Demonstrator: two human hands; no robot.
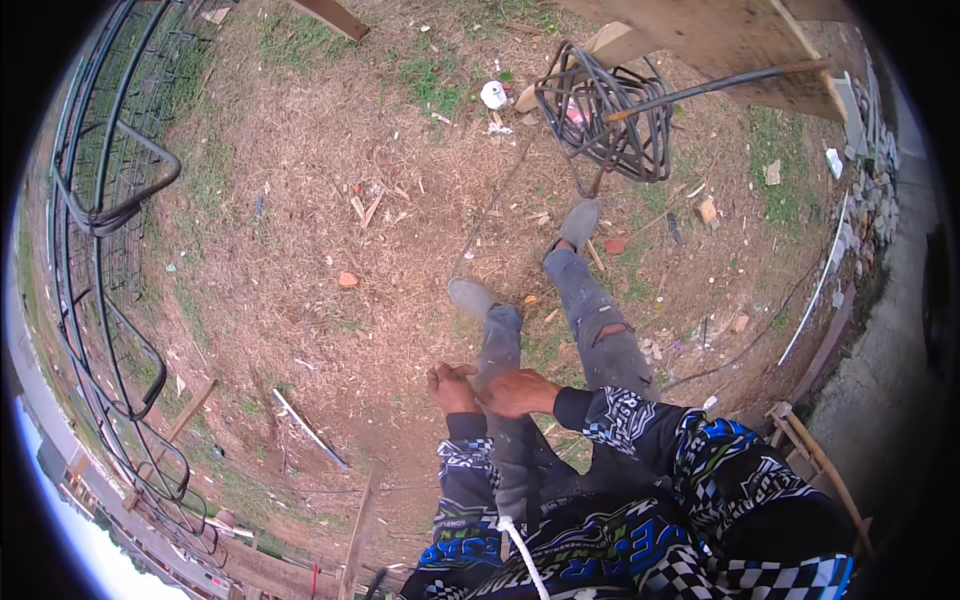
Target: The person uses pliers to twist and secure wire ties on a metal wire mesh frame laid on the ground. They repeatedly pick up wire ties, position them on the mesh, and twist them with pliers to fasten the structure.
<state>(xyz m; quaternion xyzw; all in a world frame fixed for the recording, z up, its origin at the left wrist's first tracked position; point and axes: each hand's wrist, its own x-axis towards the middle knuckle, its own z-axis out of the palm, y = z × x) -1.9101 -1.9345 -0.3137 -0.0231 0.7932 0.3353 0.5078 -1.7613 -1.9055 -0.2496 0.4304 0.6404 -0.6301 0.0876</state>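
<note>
Both my hands meet in front of my body, above my left leg. My left hand point(453, 389) is closed, its fingers curled in toward the palm. Beside it on the right, my right hand point(520, 392) is closed too, its back turned up and its fingers bent toward the left hand. Whatever they grip, if anything, is too small or hidden to name. Below the hands, a white cord point(523, 555) hangs down the front of my dark patterned jacket point(600, 540).
Bent steel stirrups point(610, 120) hang in a bundle from a bar point(715, 90) beside wooden boards point(700, 50), just past my right shoe point(580, 222). A long rebar cage point(100, 220) runs along the left. Wood scraps and rubble litter the dry grass point(300, 150); a wooden post point(360, 530) stands lower left.
</note>
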